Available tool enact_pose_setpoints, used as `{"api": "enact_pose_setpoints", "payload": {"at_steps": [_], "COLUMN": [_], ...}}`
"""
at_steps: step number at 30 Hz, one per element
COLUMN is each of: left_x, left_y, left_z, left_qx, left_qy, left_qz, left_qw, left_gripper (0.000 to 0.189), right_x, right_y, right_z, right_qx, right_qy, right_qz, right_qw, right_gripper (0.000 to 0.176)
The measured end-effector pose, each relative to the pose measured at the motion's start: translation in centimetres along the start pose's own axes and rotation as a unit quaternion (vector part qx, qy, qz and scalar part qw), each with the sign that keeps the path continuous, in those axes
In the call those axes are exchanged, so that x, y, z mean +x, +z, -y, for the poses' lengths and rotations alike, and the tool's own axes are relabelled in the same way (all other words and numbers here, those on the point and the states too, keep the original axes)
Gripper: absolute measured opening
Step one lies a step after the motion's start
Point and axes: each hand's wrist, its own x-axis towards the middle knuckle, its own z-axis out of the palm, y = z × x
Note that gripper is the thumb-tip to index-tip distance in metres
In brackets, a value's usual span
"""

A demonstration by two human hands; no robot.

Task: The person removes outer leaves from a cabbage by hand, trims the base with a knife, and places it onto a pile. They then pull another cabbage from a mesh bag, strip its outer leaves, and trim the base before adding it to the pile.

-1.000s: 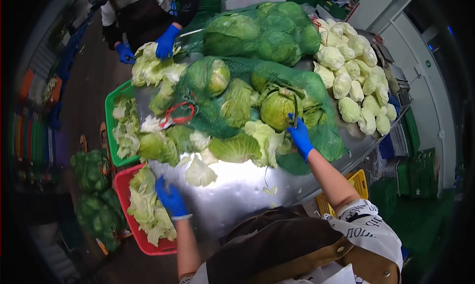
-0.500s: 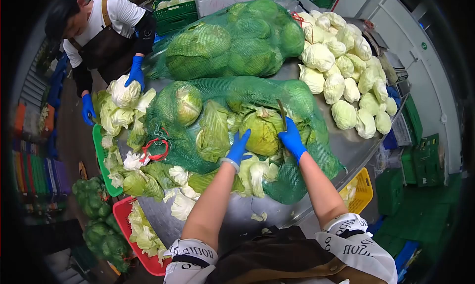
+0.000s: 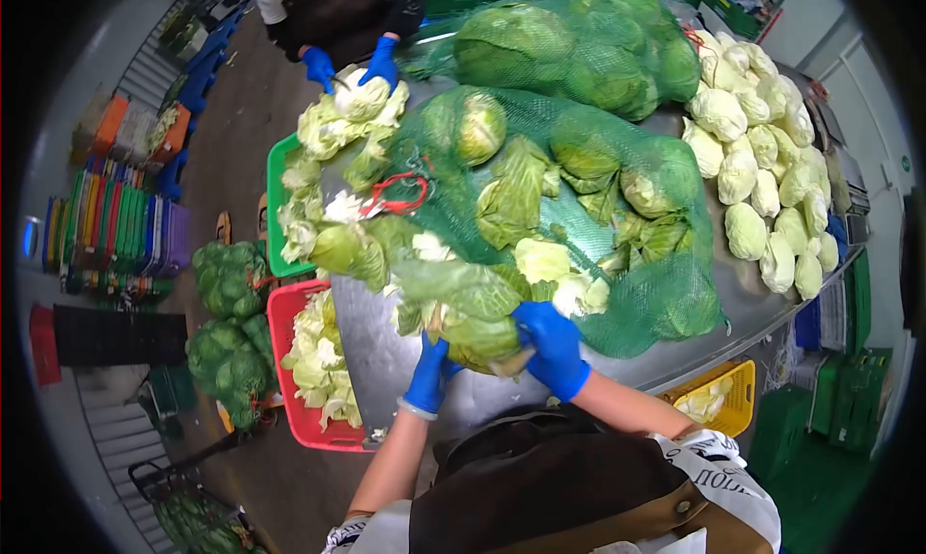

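Close to my body, a leafy green cabbage (image 3: 479, 334) is between my two blue-gloved hands, blurred by motion, its loose outer leaves spread toward the upper left. My left hand (image 3: 431, 377) is closed on its lower left side. Curled against its right side is my right hand (image 3: 554, 350); no knife can be made out there now. Behind them lies an opened green mesh bag (image 3: 617, 313) with several cabbages and loose leaves on it. Trimmed pale leaves (image 3: 545, 262) lie just beyond my right hand.
Across the metal table (image 3: 371, 347), a co-worker's blue-gloved hands (image 3: 379, 64) handle another cabbage. A full mesh bag (image 3: 579, 53) lies at the back; pale trimmed cabbages (image 3: 762, 159) are piled right. Red (image 3: 282, 337), green (image 3: 274, 207) and yellow (image 3: 741, 400) crates stand along the edges.
My hands have lifted the cabbage off the mesh bag and drawn it toward me and left. The knife seen in my right hand is no longer visible. The view has shifted left.
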Motion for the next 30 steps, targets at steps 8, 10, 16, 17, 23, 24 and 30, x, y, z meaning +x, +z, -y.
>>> {"api": "enact_pose_setpoints", "payload": {"at_steps": [8, 10, 16, 17, 23, 24, 30], "left_x": [-3.1, -4.5, -6.0, -6.4, -9.5, -10.5, -11.0], "left_y": [-9.3, -9.3, -8.4, -8.7, -7.6, -7.0, -7.2], "left_z": [6.2, 3.8, 1.6, 1.8, 3.6, 3.7, 6.4], "left_qx": [0.197, 0.419, 0.459, 0.415, 0.441, 0.461, 0.222], "left_qy": [0.083, 0.111, 0.249, 0.243, 0.225, 0.223, 0.196], "left_qz": [-0.137, -0.191, -0.126, -0.124, -0.177, -0.187, -0.327], "left_qw": [0.967, 0.881, 0.844, 0.868, 0.851, 0.838, 0.897], "left_gripper": [0.065, 0.066, 0.069, 0.07, 0.077, 0.079, 0.075], "right_x": [-3.1, -3.2, -2.5, -2.0, -1.8, -1.7, -0.2], "right_y": [8.6, 7.9, 8.8, 8.9, 9.9, 10.3, 12.8], "right_z": [-1.0, 0.4, 5.3, 5.7, 6.6, 6.8, 8.9], "right_qx": [0.102, 0.098, 0.077, 0.081, 0.16, 0.168, 0.077], "right_qy": [0.083, 0.087, 0.056, 0.057, 0.152, 0.16, 0.019], "right_qz": [0.14, 0.187, 0.253, 0.269, 0.388, 0.403, 0.444], "right_qw": [0.981, 0.974, 0.963, 0.958, 0.895, 0.885, 0.893], "right_gripper": [0.028, 0.038, 0.059, 0.056, 0.049, 0.049, 0.04]}}
